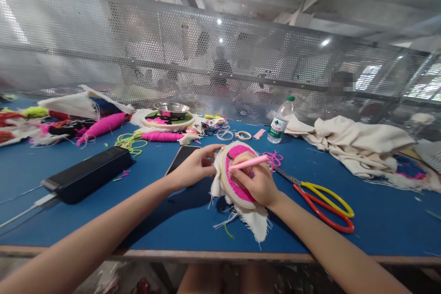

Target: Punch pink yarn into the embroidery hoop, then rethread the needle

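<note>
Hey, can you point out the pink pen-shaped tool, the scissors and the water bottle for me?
Pink pen-shaped tool [253,162]: head view, on its barrel.
Scissors [331,217]: head view, on the red handle.
Water bottle [278,125]: head view, on the label.

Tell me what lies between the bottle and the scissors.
Loose pink yarn lies between the bottle and the scissors, in the head view.

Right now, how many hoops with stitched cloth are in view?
2. The first hoop is in the left hand, under the right hand; the second hoop lies farther back, by the metal bowl. More may be hidden under piled cloth.
</note>
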A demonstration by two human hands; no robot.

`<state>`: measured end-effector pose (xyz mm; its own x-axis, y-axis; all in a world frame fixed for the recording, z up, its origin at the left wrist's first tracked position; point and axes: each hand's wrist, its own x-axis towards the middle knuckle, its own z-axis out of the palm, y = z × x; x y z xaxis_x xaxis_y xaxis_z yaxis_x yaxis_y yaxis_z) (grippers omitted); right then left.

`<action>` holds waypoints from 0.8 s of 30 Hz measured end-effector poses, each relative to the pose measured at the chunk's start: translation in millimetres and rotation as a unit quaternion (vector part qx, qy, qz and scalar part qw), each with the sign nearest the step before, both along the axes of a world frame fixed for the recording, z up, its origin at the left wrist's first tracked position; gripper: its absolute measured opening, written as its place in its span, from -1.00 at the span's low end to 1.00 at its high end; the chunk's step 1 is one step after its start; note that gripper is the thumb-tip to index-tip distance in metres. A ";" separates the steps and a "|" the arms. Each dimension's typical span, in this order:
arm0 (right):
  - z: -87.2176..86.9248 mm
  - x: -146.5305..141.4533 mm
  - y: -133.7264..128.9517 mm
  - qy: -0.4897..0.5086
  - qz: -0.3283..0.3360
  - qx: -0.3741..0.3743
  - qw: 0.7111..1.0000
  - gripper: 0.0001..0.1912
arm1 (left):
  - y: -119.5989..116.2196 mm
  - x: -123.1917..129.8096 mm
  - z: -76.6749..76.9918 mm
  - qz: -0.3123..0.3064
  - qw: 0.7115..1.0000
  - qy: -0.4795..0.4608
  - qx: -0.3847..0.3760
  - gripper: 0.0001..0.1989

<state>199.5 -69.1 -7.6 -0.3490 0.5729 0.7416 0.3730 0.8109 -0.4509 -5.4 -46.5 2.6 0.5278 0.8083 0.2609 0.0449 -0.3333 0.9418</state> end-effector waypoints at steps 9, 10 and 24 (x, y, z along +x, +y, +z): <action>0.7 4.3 2.4 -0.039 0.062 0.028 0.997 -0.92 | 1.9 1.3 -0.2 -0.063 0.996 -0.061 -0.010 -0.44; 0.0 4.4 2.7 -0.031 0.053 0.027 0.998 -0.91 | 0.2 1.4 0.0 -0.055 0.998 -0.040 0.003 -0.37; -5.6 3.1 1.7 0.007 -0.033 -0.049 0.998 -0.88 | -0.6 -0.5 -7.0 0.032 0.988 0.087 0.123 -0.27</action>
<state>202.6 -67.4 -13.3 -0.2987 0.6640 0.6855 0.4173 0.7368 -0.5320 -5.9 -47.0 -4.4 0.5314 0.7648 0.3643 0.2269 -0.5428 0.8086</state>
